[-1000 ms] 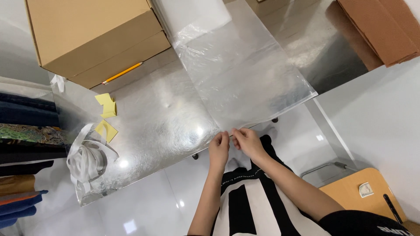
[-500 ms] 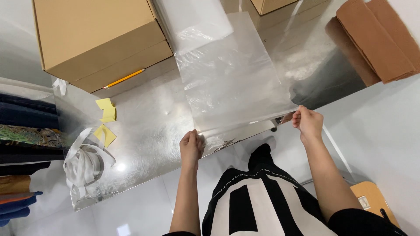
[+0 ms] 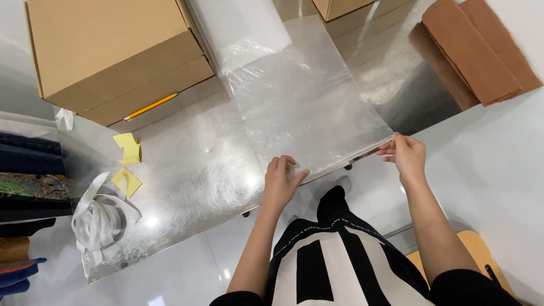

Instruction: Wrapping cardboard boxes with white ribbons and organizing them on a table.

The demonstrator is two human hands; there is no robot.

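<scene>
At the bench's [image 3: 187,187] near edge, the hands are now holding the clear plastic bag [image 3: 306,107] spread wide, having moved apart along its mouth. Left hand [image 3: 281,184] is pressing it with fingers nearly flat; right hand [image 3: 405,154] is pinching the near right corner. Farther left is sitting a cardboard box [image 3: 113,51].

A plastic bag [image 3: 306,107] lies flat on the desk [image 3: 192,175], its near edge at the desk's front rim. The left hand [image 3: 281,184] rests on that edge's left corner; the right hand [image 3: 407,154] pinches its right corner. Behind and left of the bag stands a cardboard box [image 3: 110,54], with a pencil [image 3: 150,106] just before it. Further left lie paper slips [image 3: 128,148], and at the near left corner what seems a bundle of strapping [image 3: 102,218]. Folded cardboard sheets [image 3: 476,48] lie far right.
</scene>
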